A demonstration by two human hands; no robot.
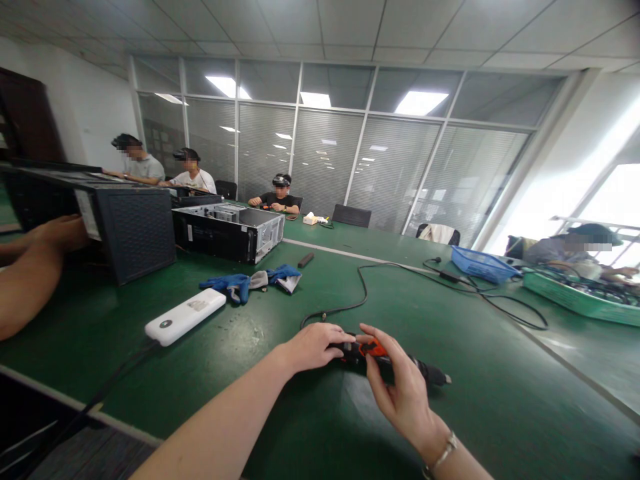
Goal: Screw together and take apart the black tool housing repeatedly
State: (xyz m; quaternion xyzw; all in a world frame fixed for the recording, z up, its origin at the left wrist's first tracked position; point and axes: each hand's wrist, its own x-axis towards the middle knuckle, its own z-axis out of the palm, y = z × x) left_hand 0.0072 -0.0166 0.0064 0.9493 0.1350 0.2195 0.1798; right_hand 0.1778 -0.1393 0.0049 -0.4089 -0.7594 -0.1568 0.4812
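A black and orange electric screwdriver point(376, 349) lies on its side on the green table, with its tip pointing right. Around its rear end, where the cord is, my left hand point(316, 345) has its fingers closed. My right hand point(400, 377) is at the orange middle part, thumb on the near side and fingers over the top in a loose grip. The underside of the tool is hidden by both hands. From behind my left hand a black cord point(364, 287) runs away across the table.
A white power bank point(187, 316) and blue-grey work gloves point(240, 285) lie to the left. Computer cases point(143, 233) stand beyond, with another person's arm point(35, 273) reaching into one. Blue point(483, 265) and green baskets point(575, 298) are at right. Other people sit around the table.
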